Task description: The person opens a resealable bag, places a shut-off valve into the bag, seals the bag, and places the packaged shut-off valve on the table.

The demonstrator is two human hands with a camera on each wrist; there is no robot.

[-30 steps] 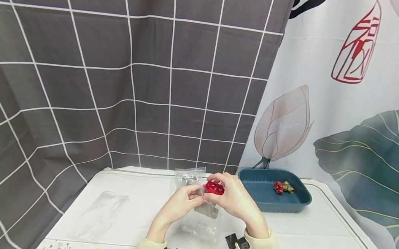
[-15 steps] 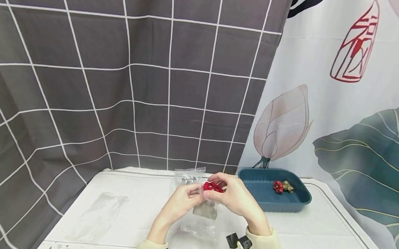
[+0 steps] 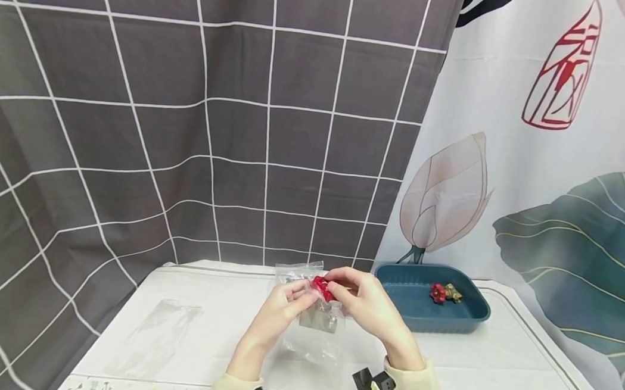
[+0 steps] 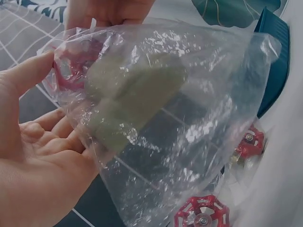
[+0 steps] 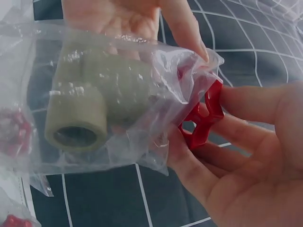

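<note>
A clear plastic bag point(image 5: 128, 158) holds a valve with a grey-green pipe body point(image 5: 80, 106) and a red handwheel point(image 5: 206, 116). In the right wrist view the wheel sticks out at the bag's mouth while the body lies inside the plastic. My right hand point(image 3: 367, 300) grips the red wheel between thumb and fingers. On the other side, my left hand point(image 3: 275, 312) pinches the bag beside the wheel, its thumb on the plastic in the left wrist view. Both hands are raised over the white table, and the body hangs below them in the head view.
A blue-green tray point(image 3: 407, 320) at the back right holds a brass valve point(image 3: 452, 293) with a red handwheel point(image 3: 438, 293). Another clear bag point(image 3: 299, 270) lies behind my hands. A flat plastic bag point(image 3: 156, 334) lies on the left of the table point(image 3: 218, 332).
The red handwheel has tilted and shifted slightly left between my hands. My right thumb has moved over its near side, and the bagged body has swung a little.
</note>
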